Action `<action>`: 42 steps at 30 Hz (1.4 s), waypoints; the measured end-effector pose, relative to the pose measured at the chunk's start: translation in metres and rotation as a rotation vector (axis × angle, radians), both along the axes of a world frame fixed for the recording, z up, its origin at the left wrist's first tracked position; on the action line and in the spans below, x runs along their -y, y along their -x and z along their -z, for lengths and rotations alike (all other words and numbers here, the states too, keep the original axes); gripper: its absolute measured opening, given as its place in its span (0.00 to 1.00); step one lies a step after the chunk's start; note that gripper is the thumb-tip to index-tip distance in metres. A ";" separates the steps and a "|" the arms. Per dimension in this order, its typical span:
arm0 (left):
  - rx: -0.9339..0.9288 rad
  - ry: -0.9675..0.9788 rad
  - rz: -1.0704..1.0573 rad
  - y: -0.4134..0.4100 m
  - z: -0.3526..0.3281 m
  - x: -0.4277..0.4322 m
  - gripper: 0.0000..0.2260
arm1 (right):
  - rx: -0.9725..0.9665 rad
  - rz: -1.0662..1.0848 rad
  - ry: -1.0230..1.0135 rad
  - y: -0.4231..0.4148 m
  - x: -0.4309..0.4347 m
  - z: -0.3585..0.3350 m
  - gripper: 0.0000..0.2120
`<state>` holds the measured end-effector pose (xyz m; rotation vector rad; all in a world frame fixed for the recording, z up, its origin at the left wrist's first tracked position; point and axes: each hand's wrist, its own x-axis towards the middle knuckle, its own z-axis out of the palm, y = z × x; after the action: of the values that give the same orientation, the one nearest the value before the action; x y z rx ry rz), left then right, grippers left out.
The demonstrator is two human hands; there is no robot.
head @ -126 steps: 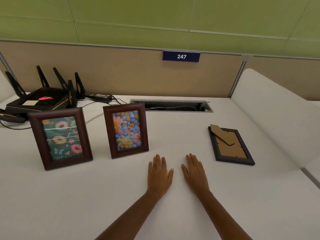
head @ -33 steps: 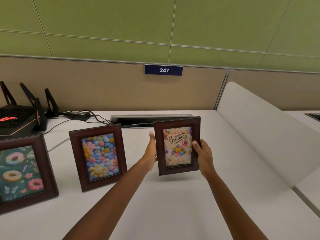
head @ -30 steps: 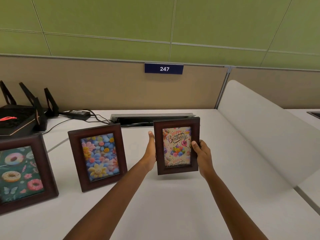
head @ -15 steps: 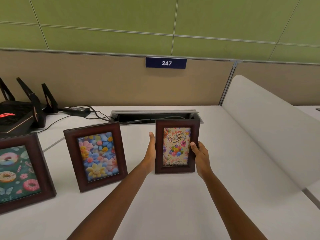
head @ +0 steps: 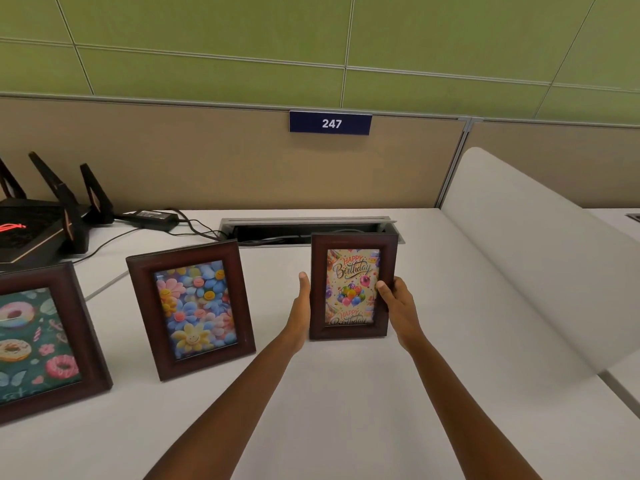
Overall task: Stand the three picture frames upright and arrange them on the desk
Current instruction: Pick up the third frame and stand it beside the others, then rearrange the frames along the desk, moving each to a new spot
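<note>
Three dark brown picture frames stand on the white desk [head: 346, 393]. The doughnut frame [head: 41, 344] is at the far left, partly cut off by the view's edge. The flower frame [head: 192, 308] stands upright to its right. The birthday frame [head: 351, 271] stands upright with its bottom edge on the desk. My left hand [head: 300, 308] grips its left side. My right hand [head: 398, 306] grips its right side, thumb on the front.
A black router [head: 38, 220] with antennas sits at the back left, with a power brick [head: 152, 216] and cables beside it. A cable slot [head: 308, 228] opens behind the birthday frame. A white curved divider [head: 540, 258] rises on the right. A beige partition stands behind.
The birthday frame, face-down at the right 4 s ago, is now upright in both hands. In the last second it came down from above the desk onto it.
</note>
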<state>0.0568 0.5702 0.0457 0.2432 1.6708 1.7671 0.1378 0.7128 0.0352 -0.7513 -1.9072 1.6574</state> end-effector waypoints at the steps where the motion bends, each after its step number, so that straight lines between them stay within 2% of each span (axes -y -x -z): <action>1: -0.023 0.014 0.005 -0.002 0.001 0.003 0.27 | 0.008 -0.008 -0.006 -0.002 0.001 0.000 0.14; 4: -0.102 0.039 0.003 -0.009 0.004 0.011 0.25 | 0.040 0.004 -0.068 -0.009 0.006 0.001 0.18; 7: -0.207 0.089 -0.055 -0.015 0.005 0.019 0.23 | 0.050 0.129 -0.197 -0.016 0.013 0.003 0.20; 12: -0.511 0.213 -0.095 -0.022 0.004 0.030 0.23 | 0.044 0.312 -0.426 -0.026 0.029 -0.002 0.20; 18: -1.063 0.431 -0.071 -0.035 0.003 0.048 0.23 | -0.042 0.233 -0.612 -0.026 0.057 -0.019 0.16; 21: -1.230 0.479 -0.039 -0.040 -0.001 0.064 0.23 | -0.044 0.165 -0.662 -0.023 0.077 -0.023 0.17; 25: -1.343 0.445 -0.146 -0.047 -0.009 0.090 0.23 | -0.019 0.088 -0.701 -0.015 0.109 -0.022 0.20; 32: -1.455 0.567 -0.303 -0.033 -0.020 0.143 0.21 | -0.125 -0.104 -0.749 0.008 0.169 -0.033 0.17; 38: -1.441 0.549 -0.406 -0.005 -0.025 0.206 0.23 | -0.156 -0.295 -0.625 0.030 0.232 -0.045 0.21; 42: -1.443 0.583 -0.495 0.014 -0.030 0.245 0.24 | -0.137 -0.314 -0.685 0.044 0.272 -0.048 0.21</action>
<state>0.0433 0.3254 0.0753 1.0695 3.3879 1.2378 0.0936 0.4405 0.0831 -0.0655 -2.3591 1.0394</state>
